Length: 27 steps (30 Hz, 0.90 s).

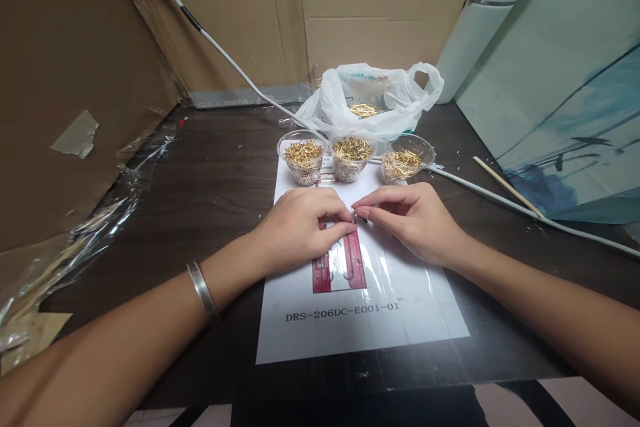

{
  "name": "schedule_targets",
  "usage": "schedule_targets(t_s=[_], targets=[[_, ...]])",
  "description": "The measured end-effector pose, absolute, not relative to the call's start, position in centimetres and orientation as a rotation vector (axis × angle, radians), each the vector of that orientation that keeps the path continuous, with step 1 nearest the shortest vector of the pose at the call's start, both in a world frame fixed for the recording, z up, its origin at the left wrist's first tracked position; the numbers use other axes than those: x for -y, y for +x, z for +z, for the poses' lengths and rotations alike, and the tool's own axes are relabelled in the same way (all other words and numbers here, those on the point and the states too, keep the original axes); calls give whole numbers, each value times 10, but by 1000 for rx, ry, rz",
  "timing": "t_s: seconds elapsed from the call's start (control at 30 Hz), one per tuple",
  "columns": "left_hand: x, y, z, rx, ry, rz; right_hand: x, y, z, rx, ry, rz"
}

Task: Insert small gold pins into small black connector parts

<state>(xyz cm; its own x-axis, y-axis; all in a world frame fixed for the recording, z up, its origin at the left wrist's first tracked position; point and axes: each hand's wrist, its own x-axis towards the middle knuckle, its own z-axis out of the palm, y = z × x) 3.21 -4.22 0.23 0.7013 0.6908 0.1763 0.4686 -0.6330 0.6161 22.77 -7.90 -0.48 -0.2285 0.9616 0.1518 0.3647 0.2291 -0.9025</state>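
My left hand [300, 223] rests on a white laminated sheet [360, 320] with its fingers curled and pinched at the tips. My right hand [407, 217] lies beside it, also pinched, and the fingertips of both meet at a tiny dark part [356, 217] that I cannot make out. Under the hands a red printed diagram [340, 267] shows on the sheet, above the label DRS-206DC-E001-01. Three clear plastic cups of small brass pins [304, 155] [352, 150] [404, 161] stand at the sheet's far end, just beyond my fingers.
A white plastic bag [370, 103] with more brass pins sits behind the cups. A grey cable [500, 197] crosses the dark table to the right, beside a thin wooden stick [505, 183]. Cardboard walls stand left and behind; crumpled clear film [90, 227] lies at left.
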Motion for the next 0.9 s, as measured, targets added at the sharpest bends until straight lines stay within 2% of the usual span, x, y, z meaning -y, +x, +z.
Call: schedule_targets(t_s=[0.9], targets=[[40,32,0,-895,2360,533,77,226,-4,1700,-1174,1057]])
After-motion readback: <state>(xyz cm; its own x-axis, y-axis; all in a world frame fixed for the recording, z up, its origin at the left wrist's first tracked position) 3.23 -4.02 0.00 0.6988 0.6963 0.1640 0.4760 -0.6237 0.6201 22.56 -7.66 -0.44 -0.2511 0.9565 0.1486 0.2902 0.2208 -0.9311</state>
